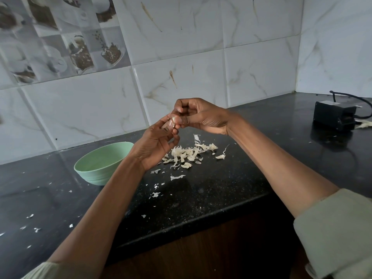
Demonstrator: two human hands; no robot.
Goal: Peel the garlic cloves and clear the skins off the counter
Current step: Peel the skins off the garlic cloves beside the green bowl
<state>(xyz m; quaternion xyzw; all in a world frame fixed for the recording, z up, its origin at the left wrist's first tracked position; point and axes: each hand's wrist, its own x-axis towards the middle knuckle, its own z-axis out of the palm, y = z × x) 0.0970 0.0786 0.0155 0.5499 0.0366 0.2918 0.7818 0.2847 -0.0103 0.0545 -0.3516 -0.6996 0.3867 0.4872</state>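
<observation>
Black speckled counter [201, 198] below pale marble-look wall tiles [181, 47], one panel at upper left printed with cups; both forearms raised over the counter, meeting above its middle, cuffs of pale sleeves [334, 234] just visible at the bottom corners. Left hand [155, 143] tilted upward, palm toward the camera, fingers curled loosely, thumb and fingertips pinching the lower end of a garlic clove [172, 121]; right hand [199, 115] coming in from the right, wrist bent, fingers folded tight, thumb and forefinger nipped on the clove's upper end; clove held in the air between the two hands, well clear of the counter, partly hidden by fingers, so how much skin remains cannot be told. Heap of papery garlic skins [187, 154] lying on the counter directly under the hands, smaller flakes strewn toward the near edge and the left. Pale green bowl [100, 164] standing left of the heap, partly behind the left forearm; small black box [334, 115] with a cable far right near the corner.
</observation>
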